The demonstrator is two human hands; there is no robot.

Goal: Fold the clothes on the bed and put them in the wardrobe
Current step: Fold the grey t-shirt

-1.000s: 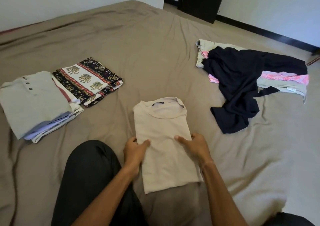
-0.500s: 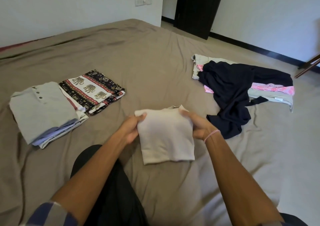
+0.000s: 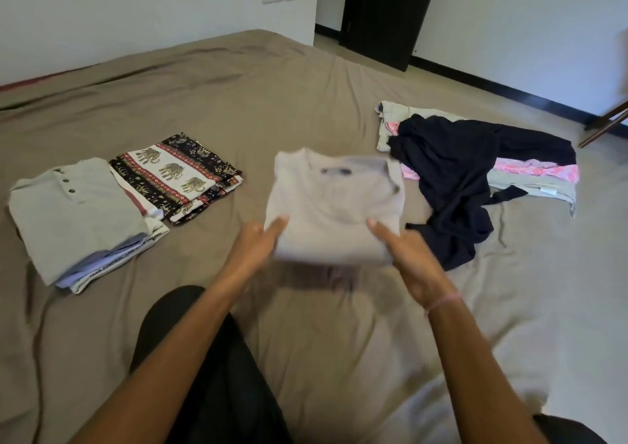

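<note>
Change: the beige shirt (image 3: 334, 205) has been turned collar-up and carried toward 12 o'clock since half a second ago, when it was held with its plain side up; the arms are now stretched further out.
Bed (image 3: 306, 97): covered in a brown sheet, on which all the clothes lie.
Unfolded heap: a dark garment (image 3: 452, 172) is sprawled over pink and pale pieces at 2 o'clock from the shirt, just beside it.
Folded stacks: a grey buttoned shirt (image 3: 74, 212) is set on a small pile at 9 o'clock, with an elephant-print cloth (image 3: 176, 175) touching it at 1 o'clock.
Shirt position: mid-bed, blurred, apparently lifted clear of the sheet, judged by the shadow beneath.
Left hand (image 3: 258, 246): fingers are laid straight on the lower left corner; the thumb is hidden, so a pinch cannot be told.
Right hand (image 3: 407, 260): the same at the lower right corner.
Handling: the shirt is judged light, soft and limp; the fold would be lost if it were held by one edge, so support under both lower corners is advised.
</note>
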